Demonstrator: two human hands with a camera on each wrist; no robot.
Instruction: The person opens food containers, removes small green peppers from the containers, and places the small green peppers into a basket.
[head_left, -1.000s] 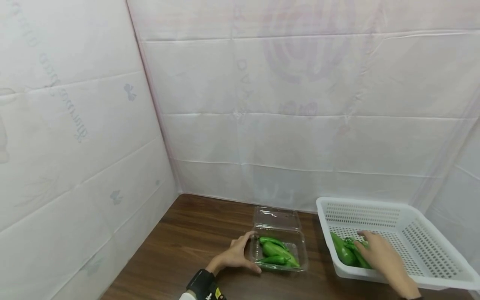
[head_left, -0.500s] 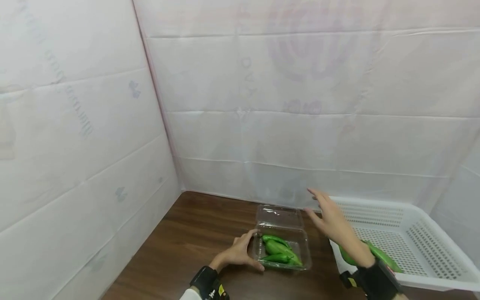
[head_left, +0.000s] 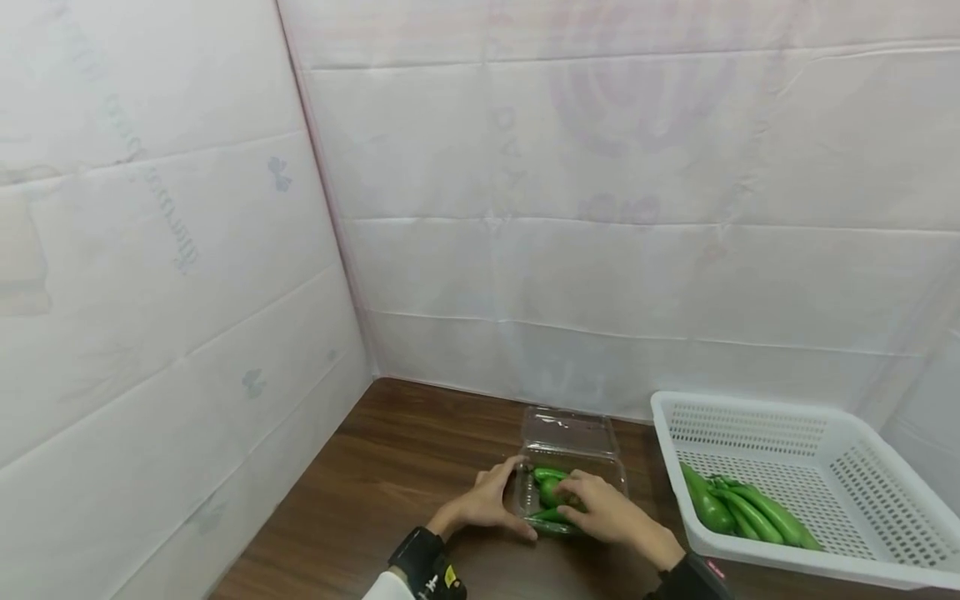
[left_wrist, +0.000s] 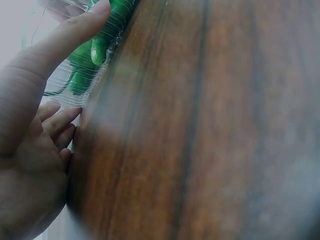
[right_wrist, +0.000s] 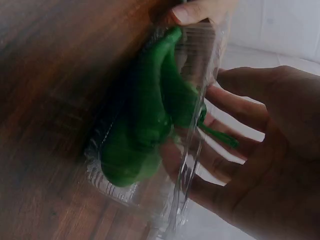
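Note:
A clear plastic clamshell container point(head_left: 567, 431) stands open on the brown wooden table point(head_left: 390, 467), its lid folded back. Several green peppers point(head_left: 550, 487) lie in it. My left hand point(head_left: 504, 500) grips its left end, thumb on the front wall and fingers round the far corner. In the left wrist view the left hand point(left_wrist: 35, 125) has its thumb against the ribbed wall point(left_wrist: 70, 85) over the peppers point(left_wrist: 97, 47). My right hand point(head_left: 600, 508) lies flat on the peppers from the right. In the right wrist view the right hand point(right_wrist: 250, 130) has spread fingers touching the peppers point(right_wrist: 150, 130).
A white perforated basket point(head_left: 750, 404) sits at the right with several more green peppers point(head_left: 742, 512) in its near left corner. White sheeted walls close in the table at the back and left. Bare tabletop point(left_wrist: 200, 125) lies left of the container.
My right hand left the basket, swung left over the container and came down onto the peppers in it. The left hand has stayed on the container.

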